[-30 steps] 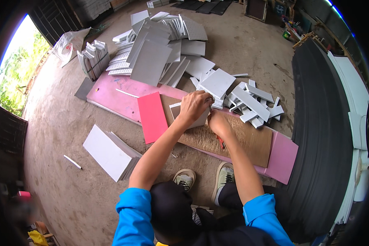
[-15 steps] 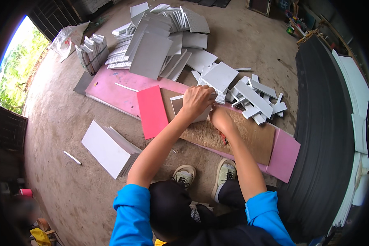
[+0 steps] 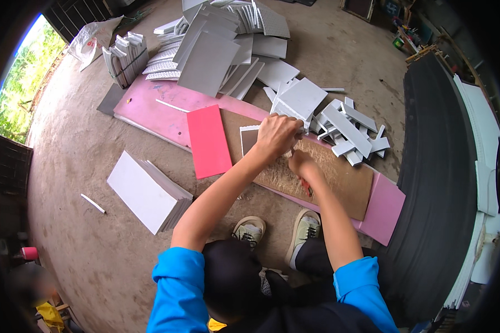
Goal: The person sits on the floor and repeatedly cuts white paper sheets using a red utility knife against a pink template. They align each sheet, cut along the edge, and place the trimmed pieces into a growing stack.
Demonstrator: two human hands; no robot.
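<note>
My left hand [image 3: 280,135] is closed over the far edge of a grey board piece with a white edge [image 3: 249,142], which lies on the brown board [image 3: 339,183]. Its fingers bend down at the right end of that piece, and their tips are partly hidden. My right hand [image 3: 303,164], just nearer and to the right, is wrapped round a cutter with a red handle [image 3: 306,187]. The handle sticks out below the fist. A thin part of the cutter shows above it, beside the left fingers. A pink-red sheet [image 3: 210,141] lies left of the grey piece.
Under the brown board is a pink board [image 3: 386,208]. White and grey panels [image 3: 208,64] are heaped behind it, with narrow offcuts [image 3: 347,130] at far right. A stack of white panels [image 3: 147,191] stands on the floor at left. Black sheets [image 3: 436,183] lie along the right.
My left hand has shifted a little to the right and nearer, and the grey piece has shifted with it. The right hand has come slightly nearer with the cutter. The whole view has tilted a little.
</note>
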